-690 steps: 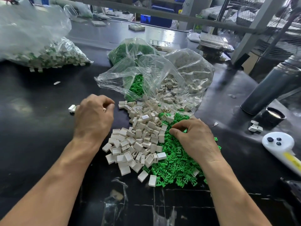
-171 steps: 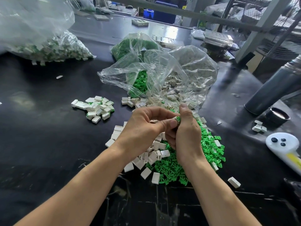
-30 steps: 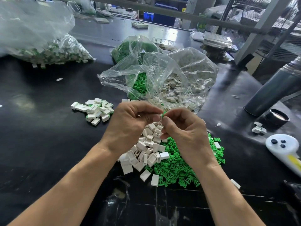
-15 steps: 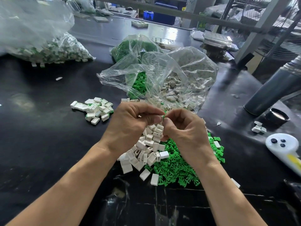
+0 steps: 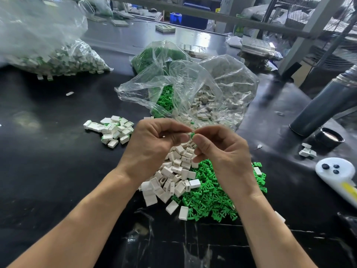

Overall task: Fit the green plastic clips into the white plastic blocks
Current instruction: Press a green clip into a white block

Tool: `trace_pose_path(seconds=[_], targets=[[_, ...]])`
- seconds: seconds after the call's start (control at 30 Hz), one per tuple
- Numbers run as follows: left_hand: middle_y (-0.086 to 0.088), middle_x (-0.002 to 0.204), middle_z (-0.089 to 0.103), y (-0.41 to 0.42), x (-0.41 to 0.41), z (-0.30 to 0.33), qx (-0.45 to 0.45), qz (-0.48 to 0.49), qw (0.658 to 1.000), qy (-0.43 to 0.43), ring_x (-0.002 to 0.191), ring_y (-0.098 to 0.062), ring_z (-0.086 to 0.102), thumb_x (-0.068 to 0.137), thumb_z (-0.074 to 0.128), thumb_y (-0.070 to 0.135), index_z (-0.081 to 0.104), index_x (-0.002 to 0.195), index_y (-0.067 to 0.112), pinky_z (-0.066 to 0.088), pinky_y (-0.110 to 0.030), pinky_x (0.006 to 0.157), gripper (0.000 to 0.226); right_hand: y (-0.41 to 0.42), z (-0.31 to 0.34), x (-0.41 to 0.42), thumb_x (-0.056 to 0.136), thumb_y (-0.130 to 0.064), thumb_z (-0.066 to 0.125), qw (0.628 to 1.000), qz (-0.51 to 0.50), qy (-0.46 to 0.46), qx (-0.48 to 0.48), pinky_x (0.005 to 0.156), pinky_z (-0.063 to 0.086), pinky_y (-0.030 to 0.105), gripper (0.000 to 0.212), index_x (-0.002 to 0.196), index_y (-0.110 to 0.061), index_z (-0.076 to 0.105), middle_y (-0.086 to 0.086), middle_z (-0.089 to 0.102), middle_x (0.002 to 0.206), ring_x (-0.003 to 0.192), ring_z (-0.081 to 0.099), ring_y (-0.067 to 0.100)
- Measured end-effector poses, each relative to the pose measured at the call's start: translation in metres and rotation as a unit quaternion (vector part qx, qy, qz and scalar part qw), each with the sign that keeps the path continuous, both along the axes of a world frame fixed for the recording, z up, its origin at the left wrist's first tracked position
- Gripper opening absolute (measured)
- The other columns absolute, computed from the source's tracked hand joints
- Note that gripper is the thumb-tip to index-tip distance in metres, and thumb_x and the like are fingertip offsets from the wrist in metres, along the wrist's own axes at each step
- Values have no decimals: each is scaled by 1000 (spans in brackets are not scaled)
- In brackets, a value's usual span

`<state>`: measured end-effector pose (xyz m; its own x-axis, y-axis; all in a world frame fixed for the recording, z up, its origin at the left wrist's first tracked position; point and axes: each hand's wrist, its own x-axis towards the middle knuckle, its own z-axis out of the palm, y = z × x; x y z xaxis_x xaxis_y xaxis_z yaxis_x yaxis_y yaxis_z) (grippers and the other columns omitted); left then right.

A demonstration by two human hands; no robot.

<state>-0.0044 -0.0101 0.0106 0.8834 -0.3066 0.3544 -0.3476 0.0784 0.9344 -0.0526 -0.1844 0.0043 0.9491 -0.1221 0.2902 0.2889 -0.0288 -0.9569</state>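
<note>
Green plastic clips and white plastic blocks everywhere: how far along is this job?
Done: a small cluster of white blocks with green clips fitted lies left of the hands. In hand: the left hand and right hand pinch a green plastic clip between them; any block there is hidden. Left: a loose pile of white plastic blocks, a heap of green clips, and more in the clear plastic bag. Mostly undone.

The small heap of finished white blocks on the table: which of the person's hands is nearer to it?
Left. The left hand is just right of the finished heap; the right hand lies farther right, beyond the left.
</note>
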Motion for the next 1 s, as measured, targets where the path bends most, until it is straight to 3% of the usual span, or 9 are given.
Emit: trace_pose_path(seconds=[0.2, 0.4, 0.57, 0.63, 0.73, 0.83, 0.9, 1.0], targets=[[7, 88, 79, -1, 0, -1, 9, 7, 1000, -6, 83, -7, 74, 83, 78, 0, 80, 93, 18, 56, -15, 72, 21, 4, -2, 0, 90, -7, 75, 1000, -21, 14, -6, 62, 63, 32, 13, 103, -6, 75, 5, 76, 79, 64, 72, 21], [3, 89, 78, -3, 0, -7, 30, 34, 999, -6, 86, -14, 75, 83, 81, 7, 80, 99, 19, 60, -24, 77, 20, 3, -1, 0, 92, -9, 75, 999, -37, 30, -22, 59, 59, 27, 4, 94, -12, 75, 6, 75, 77, 61, 71, 23], [11, 93, 75, -3, -4, -10, 112, 55, 989, -77, 88, -13, 74, 86, 82, 16, 78, 107, 24, 61, -29, 78, 23, 2, 4, -2, 84, -27, 78, 998, -42, 38, -15, 58, 60, 27, 21, 93, -9, 75, 6, 74, 74, 61, 70, 21], [15, 95, 72, -5, -5, -9, 145, 77, 981, -108, 91, -11, 72, 87, 82, 18, 78, 106, 25, 61, -29, 80, 21, 2, 3, -1, 89, -21, 78, 998, -47, 42, -21, 57, 60, 28, 13, 93, -8, 75, 8, 74, 75, 60, 69, 20], [18, 96, 70, 0, -4, -7, 196, 115, 964, -139, 89, -2, 69, 87, 81, 25, 77, 105, 26, 59, -22, 80, 19, -1, 0, -1, 96, -18, 73, 995, -85, 44, -30, 58, 59, 29, 9, 92, -11, 76, 11, 74, 78, 61, 66, 17], [18, 98, 65, 13, 3, -9, 271, 180, 937, -128, 85, -1, 65, 88, 78, 32, 76, 106, 25, 59, -25, 82, 19, -6, -1, -1, 98, -26, 71, 989, -129, 47, -54, 58, 59, 32, 14, 90, -15, 76, 8, 75, 78, 61, 65, 14], [11, 96, 64, 23, 11, -10, 311, 248, 909, -126, 86, -9, 63, 90, 77, 30, 77, 107, 22, 57, -31, 83, 19, -9, -2, -1, 98, -28, 71, 985, -144, 51, -77, 58, 59, 36, 16, 89, -16, 76, 7, 74, 75, 59, 64, 13], [-1, 96, 67, 37, 23, -12, 359, 331, 864, -125, 90, -23, 64, 92, 76, 27, 77, 110, 19, 53, -41, 86, 20, -10, -3, -1, 98, -27, 71, 982, -153, 49, -100, 56, 57, 30, 16, 86, -17, 75, 2, 72, 70, 58, 64, 12]])
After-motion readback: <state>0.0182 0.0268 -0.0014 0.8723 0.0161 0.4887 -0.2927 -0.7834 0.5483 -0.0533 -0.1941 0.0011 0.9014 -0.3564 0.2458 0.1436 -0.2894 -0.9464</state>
